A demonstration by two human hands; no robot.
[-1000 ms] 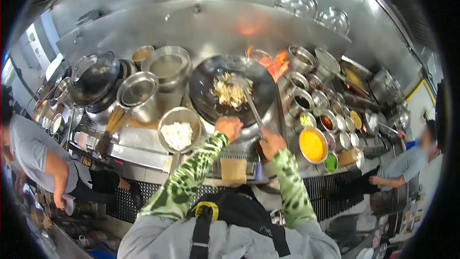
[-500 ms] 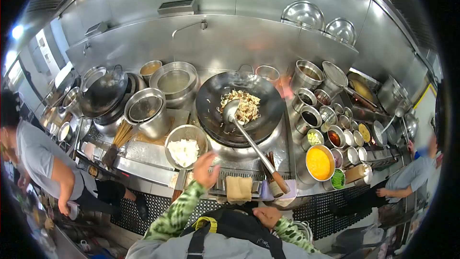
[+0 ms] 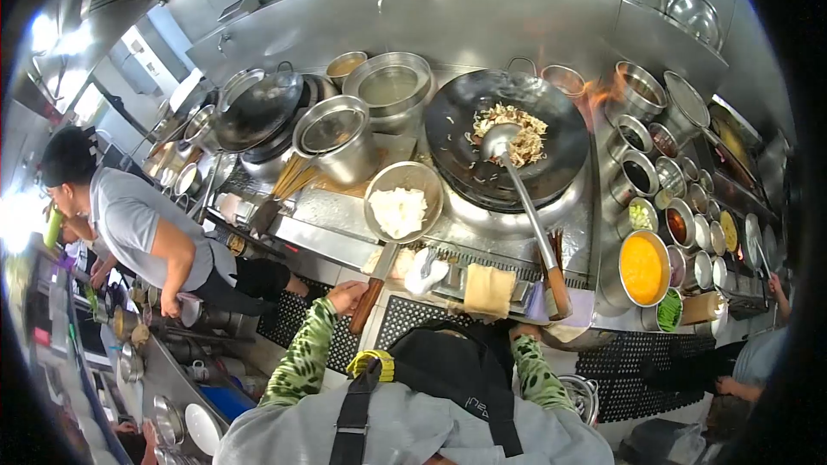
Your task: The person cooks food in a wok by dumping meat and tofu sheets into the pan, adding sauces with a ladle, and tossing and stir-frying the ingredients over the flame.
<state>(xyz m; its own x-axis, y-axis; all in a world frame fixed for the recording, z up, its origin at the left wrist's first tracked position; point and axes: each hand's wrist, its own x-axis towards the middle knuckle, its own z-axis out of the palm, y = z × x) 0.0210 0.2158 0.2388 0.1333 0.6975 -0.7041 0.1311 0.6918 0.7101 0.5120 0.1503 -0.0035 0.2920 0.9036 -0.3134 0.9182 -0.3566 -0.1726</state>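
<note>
At the wooden handle of a round metal strainer (image 3: 382, 273), my left hand (image 3: 346, 297) has its fingers curled against the handle's side. The strainer rests on the counter with white food pieces (image 3: 399, 212) in it. My right hand (image 3: 525, 331) is at the counter's front edge, below the wooden end of the ladle (image 3: 538, 232); its fingers are mostly hidden. That ladle lies with its bowl in the black wok (image 3: 457, 133), on a heap of browned shredded food (image 3: 527, 142). A crumpled white cloth (image 3: 426, 271) sits right of the strainer handle.
Flames (image 3: 603, 90) rise behind the wok's right side. Seasoning containers stand right, including a pot of orange-yellow liquid (image 3: 644, 269). A folded tan cloth (image 3: 488, 290) lies at the front edge. One person (image 3: 146, 224) stands left, another (image 3: 762, 362) right.
The view has swung left and down. My left hand has moved from above the counter to the strainer handle, uncovering the white cloth. My right hand has moved forward to the counter edge.
</note>
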